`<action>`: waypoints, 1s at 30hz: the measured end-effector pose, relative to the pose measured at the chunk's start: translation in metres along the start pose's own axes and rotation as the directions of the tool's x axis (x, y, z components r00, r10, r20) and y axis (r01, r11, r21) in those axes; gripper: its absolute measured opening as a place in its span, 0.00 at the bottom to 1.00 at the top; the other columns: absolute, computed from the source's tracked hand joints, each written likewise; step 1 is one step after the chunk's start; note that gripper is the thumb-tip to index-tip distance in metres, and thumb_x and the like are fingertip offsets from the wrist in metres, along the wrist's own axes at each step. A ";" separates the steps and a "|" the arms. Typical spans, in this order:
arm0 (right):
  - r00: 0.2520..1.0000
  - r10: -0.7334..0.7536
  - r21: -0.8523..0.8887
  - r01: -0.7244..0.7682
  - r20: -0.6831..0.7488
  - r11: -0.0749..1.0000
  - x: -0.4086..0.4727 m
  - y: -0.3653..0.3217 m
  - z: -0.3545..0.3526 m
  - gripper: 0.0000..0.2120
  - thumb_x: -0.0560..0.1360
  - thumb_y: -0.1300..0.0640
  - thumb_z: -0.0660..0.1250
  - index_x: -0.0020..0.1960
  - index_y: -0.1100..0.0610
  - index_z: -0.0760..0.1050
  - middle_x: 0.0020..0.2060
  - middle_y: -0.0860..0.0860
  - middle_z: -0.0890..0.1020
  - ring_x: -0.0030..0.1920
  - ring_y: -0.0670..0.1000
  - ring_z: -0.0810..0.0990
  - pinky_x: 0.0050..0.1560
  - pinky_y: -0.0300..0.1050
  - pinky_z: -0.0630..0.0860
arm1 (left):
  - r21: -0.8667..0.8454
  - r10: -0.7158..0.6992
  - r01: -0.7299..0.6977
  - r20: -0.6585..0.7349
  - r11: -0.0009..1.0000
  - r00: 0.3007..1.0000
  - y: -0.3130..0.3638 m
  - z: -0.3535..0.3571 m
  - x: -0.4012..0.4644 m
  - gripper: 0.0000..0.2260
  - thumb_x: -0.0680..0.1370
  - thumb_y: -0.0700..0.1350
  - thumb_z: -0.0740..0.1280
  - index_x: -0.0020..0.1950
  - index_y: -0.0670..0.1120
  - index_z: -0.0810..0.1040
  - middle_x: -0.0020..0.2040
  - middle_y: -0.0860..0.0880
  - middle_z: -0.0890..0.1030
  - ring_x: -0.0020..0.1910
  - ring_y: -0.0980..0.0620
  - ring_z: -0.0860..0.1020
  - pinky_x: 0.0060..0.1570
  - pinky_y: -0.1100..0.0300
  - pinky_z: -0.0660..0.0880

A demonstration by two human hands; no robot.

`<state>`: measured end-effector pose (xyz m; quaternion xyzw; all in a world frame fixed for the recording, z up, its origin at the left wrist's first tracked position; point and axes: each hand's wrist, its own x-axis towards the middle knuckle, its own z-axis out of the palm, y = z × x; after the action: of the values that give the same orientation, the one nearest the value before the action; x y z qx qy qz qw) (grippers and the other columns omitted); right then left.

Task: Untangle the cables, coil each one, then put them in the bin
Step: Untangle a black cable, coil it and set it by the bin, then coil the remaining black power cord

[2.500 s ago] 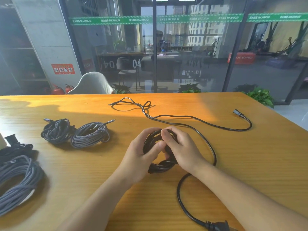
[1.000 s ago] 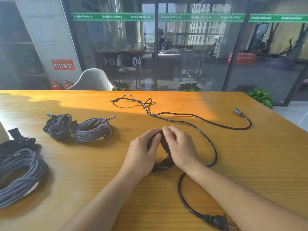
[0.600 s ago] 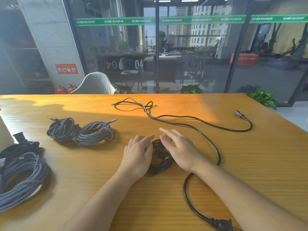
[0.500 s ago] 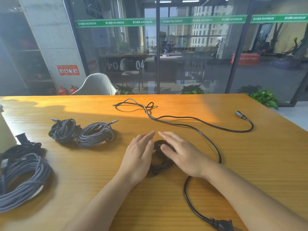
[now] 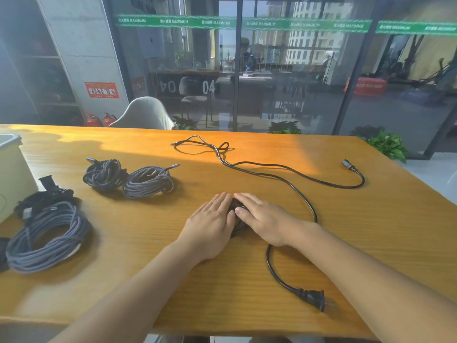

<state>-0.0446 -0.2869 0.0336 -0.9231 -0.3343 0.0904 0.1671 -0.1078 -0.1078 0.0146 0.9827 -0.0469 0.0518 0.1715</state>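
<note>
A pale bin [image 5: 11,174] stood at the table's [image 5: 371,231] far left edge, only partly in frame; its inside could not be seen, so whether it held anything could not be told.

Beside the bin lay a black coil [image 5: 42,198] with a plug sticking up, and just in front of that a large grey coil [image 5: 47,237]. Further along the table two smaller braided coils sat touching each other: a dark coil [image 5: 103,173] and a lighter coil [image 5: 148,181]. All four lay on the wood, outside the bin.

A black power cable [image 5: 291,184] ran loose across the middle of the table. Its far part looped near the table's back edge, one branch curved right to a connector [image 5: 348,165], and the near end led to a two-pin plug [image 5: 312,297] close to the front edge. The cable passed just right of the hands and ran under the right wrist.

Both hands lay flat, fingers straight and close together, side by side over a small black bundle [image 5: 235,206] of the same cable. The left hand [image 5: 212,224] pressed on its left part and the right hand [image 5: 262,219] on its right, thumbs nearly meeting. Only a sliver of the bundle showed between them. Neither hand gripped anything.
</note>
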 end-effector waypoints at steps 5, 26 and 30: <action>0.993 0.053 -0.039 -0.057 -0.101 0.998 -0.011 -0.012 0.005 0.32 0.85 0.34 0.45 0.85 0.44 0.47 0.84 0.43 0.51 0.83 0.48 0.52 0.80 0.52 0.58 | -0.010 -0.069 0.069 -0.055 0.998 0.996 0.002 0.000 -0.013 0.27 0.88 0.57 0.46 0.85 0.47 0.51 0.85 0.49 0.56 0.84 0.53 0.51 0.80 0.57 0.47; 0.996 -0.069 0.079 0.073 -0.056 0.994 0.064 -0.156 0.073 0.32 0.87 0.39 0.46 0.86 0.48 0.42 0.85 0.44 0.43 0.83 0.53 0.54 0.78 0.53 0.59 | 0.028 -0.349 0.371 -0.284 0.928 0.893 -0.115 -0.041 -0.103 0.31 0.87 0.60 0.46 0.85 0.43 0.50 0.85 0.44 0.51 0.84 0.49 0.48 0.82 0.53 0.47; 0.993 -0.091 0.091 0.097 -0.069 0.991 0.069 -0.152 0.072 0.32 0.86 0.38 0.48 0.86 0.48 0.44 0.85 0.44 0.46 0.84 0.52 0.53 0.80 0.53 0.58 | 0.027 -0.351 0.377 -0.303 0.926 0.886 -0.114 -0.041 -0.102 0.31 0.87 0.59 0.46 0.85 0.43 0.50 0.85 0.43 0.52 0.84 0.48 0.49 0.82 0.52 0.47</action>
<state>-0.1011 -0.1150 0.0188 -0.8998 -0.3673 0.0681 0.2254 -0.1995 0.0207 0.0027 0.9618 0.1664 0.1653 0.1414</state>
